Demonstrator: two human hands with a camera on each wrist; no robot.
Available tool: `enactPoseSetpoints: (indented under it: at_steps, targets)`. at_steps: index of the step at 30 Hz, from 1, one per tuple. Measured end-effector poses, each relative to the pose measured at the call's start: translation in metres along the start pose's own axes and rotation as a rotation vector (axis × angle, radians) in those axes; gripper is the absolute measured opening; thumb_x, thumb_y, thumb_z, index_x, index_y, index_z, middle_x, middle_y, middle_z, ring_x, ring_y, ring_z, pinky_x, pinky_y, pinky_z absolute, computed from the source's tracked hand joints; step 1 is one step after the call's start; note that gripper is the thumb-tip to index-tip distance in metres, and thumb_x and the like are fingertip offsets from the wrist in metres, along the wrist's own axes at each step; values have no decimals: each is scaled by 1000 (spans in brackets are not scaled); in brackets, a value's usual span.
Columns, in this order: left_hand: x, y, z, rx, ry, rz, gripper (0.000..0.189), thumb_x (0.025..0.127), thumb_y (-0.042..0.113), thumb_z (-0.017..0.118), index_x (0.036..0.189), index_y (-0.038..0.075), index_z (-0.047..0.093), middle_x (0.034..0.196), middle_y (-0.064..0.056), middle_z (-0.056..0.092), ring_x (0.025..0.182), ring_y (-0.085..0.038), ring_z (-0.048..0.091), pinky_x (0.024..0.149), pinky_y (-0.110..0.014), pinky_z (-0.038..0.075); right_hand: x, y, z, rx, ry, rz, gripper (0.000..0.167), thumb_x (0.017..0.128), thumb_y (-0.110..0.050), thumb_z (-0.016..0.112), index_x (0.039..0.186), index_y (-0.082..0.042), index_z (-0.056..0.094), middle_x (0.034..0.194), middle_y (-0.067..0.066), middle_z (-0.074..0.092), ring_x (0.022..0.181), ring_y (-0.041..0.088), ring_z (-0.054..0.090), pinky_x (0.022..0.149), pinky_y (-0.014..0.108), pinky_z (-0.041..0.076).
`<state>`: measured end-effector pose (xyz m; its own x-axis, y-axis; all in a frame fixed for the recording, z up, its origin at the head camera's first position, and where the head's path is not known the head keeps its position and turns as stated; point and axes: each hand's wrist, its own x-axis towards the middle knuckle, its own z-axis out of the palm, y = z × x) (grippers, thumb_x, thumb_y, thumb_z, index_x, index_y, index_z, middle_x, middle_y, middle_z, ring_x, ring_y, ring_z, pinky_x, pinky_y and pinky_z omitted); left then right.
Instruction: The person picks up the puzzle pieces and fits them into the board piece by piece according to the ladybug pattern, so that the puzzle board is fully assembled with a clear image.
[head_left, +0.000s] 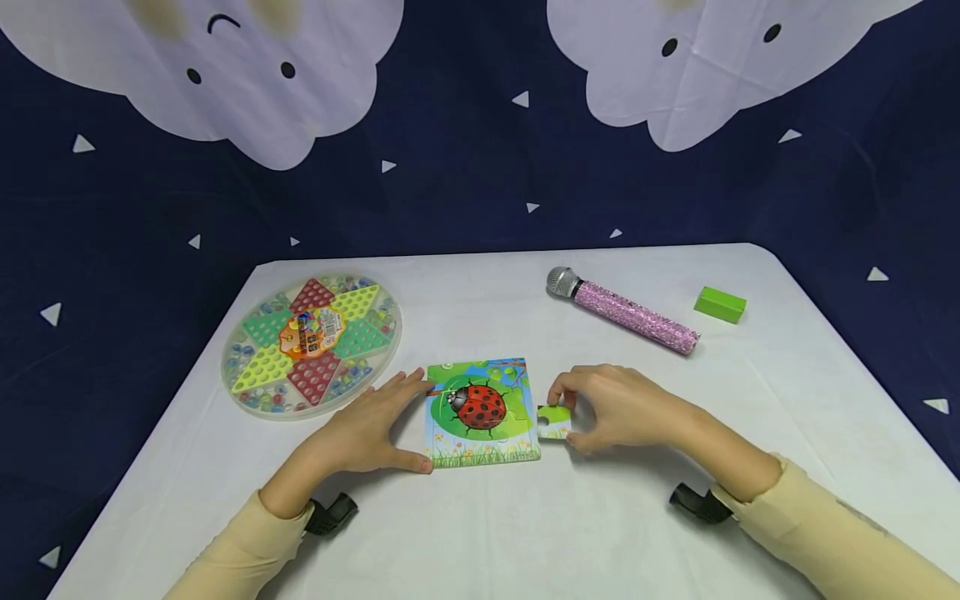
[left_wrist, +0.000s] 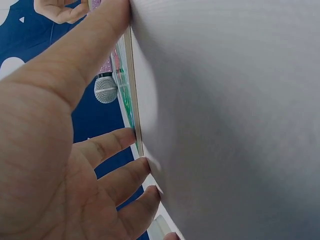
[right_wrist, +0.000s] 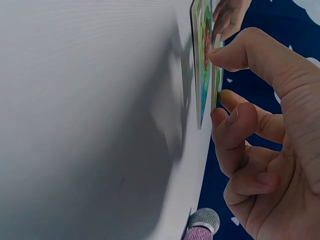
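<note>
A square ladybug jigsaw puzzle (head_left: 480, 407) lies on the white table in the head view, with green leaves and a grass strip around the red beetle. My left hand (head_left: 369, 425) rests at its left side, thumb by the lower corner and fingertips by the upper one. In the left wrist view, the thumb and index finger (left_wrist: 112, 142) meet the board's thin edge. My right hand (head_left: 626, 408) pinches a small green-and-white puzzle piece (head_left: 553, 422) just right of the board. The right wrist view has this piece edge-on between thumb and fingers (right_wrist: 235, 122).
A round Chinese checkers set (head_left: 311, 346) with marbles lies at the left. Behind the right hand are a pink glittery microphone (head_left: 630, 315) and a green block (head_left: 720, 305). A dark blue cloth with clouds (head_left: 465, 125) hangs beyond the table's far edge.
</note>
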<state>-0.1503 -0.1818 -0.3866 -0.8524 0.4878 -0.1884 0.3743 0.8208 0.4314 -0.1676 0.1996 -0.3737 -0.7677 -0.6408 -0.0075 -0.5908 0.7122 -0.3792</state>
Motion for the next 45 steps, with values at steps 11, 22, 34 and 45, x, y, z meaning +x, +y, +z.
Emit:
enactPoseSetpoints:
  at_steps: [11,22,34,45]
  targets:
    - [0,1,-1,-2,-1,-4,114,75,61,93,165,12,41,177,-15,30,164,-45,27,128,-76,23,19,-10,4,15,-14,-51,38,76,-31,86,112,-28,74,95,-16,66,84,5,56,83,35,52]
    - [-1,1,-1,-9,-5,-8,116,75,61,92,166,11,40,177,-15,29,164,-46,26,128,-76,22,30,-20,12,12,-43,-84,36,75,-32,85,109,-28,75,91,-14,64,79,6,54,75,30,49]
    - [-1,0,0,-1,-1,3,115,75,62,92,165,11,41,177,-15,30,164,-46,27,127,-78,23,36,-25,21,16,-78,-151,32,75,-29,85,106,-29,76,93,-15,65,82,4,56,72,26,51]
    - [-1,1,-1,6,0,4,115,75,62,92,165,11,41,177,-15,30,164,-46,27,127,-78,23,40,-24,24,11,-82,-171,31,76,-29,87,106,-30,77,94,-15,67,84,4,58,71,25,52]
